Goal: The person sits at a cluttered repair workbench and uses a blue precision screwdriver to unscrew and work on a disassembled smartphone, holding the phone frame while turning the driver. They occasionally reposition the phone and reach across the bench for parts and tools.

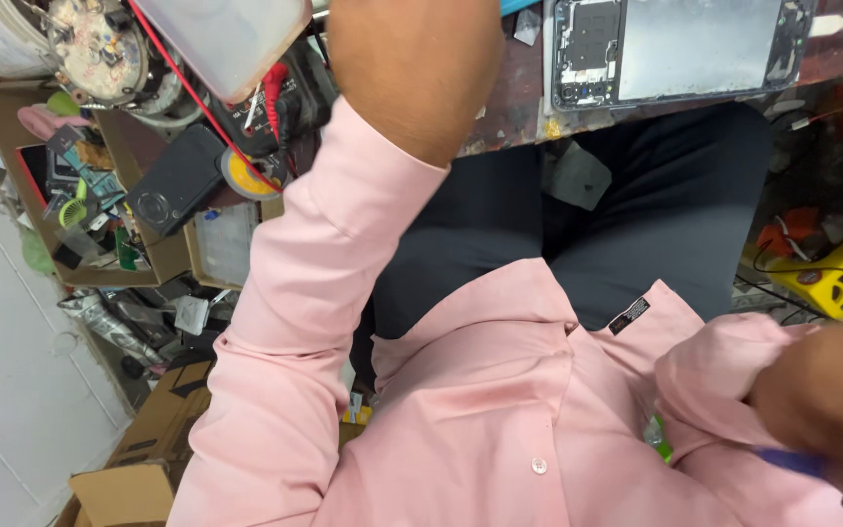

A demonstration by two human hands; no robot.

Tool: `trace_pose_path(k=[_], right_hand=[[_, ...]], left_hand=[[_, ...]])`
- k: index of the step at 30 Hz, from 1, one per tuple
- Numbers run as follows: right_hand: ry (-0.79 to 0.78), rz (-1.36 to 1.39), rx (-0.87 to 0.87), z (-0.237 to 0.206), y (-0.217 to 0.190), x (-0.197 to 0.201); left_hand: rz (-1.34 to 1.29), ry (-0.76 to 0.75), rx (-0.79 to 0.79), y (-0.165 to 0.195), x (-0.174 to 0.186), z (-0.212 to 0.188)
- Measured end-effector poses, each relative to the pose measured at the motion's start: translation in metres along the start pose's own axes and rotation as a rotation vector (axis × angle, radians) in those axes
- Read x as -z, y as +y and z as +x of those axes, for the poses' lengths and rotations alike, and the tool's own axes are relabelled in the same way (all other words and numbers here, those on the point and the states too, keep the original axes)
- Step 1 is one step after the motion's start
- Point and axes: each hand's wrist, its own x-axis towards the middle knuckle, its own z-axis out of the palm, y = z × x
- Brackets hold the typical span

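Observation:
I look down at my own pink shirt [461, 410] and dark trousers [656, 215]. My left forearm [412, 68] rises out of its rolled pink sleeve and leaves the frame at the top, so that hand is hidden. Blurred at the lower right, my right hand [831, 410] is curled against the shirt front, closed on a thin blue tool [788, 461]. A small green thing [658, 437] pokes out of the shirt fold beside it. An opened phone [675, 49] with bare inner parts lies on the worktable edge [509, 117] ahead.
To the left stand a translucent plastic box [226, 39], a meter with red leads [280, 102], a yellow solder reel [246, 176] and a black device [178, 181]. Cardboard boxes [139, 449] sit below left. A yellow plastic thing [831, 283] lies at the right.

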Motion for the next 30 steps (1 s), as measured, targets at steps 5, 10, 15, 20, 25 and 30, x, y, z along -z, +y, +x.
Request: trace_pose_path(k=[5, 10, 15, 20, 25, 30], right_hand=[[0.035, -0.016, -0.164, 0.006, 0.032, -0.010], [-0.239, -0.124, -0.205, 0.017, 0.074, -0.007], [-0.353, -0.456, 0.019, 0.024, 0.142, 0.006], [-0.591, -0.512, -0.014, 0.011, 0.197, 0.007], [-0.732, -0.449, -0.145, 0.003, 0.215, 0.004], [-0.723, -0.437, -0.217, 0.003, 0.219, 0.007]], left_hand=[[-0.045, -0.037, 0.091, 0.014, -0.003, -0.005], [0.006, -0.144, 0.144, 0.023, -0.002, 0.002], [0.032, -0.157, 0.121, 0.013, 0.007, 0.010], [0.089, -0.121, 0.180, 0.002, 0.008, 0.012], [0.074, -0.101, 0.176, -0.001, 0.002, 0.015], [-0.047, 0.042, 0.169, -0.003, -0.006, 0.020]])
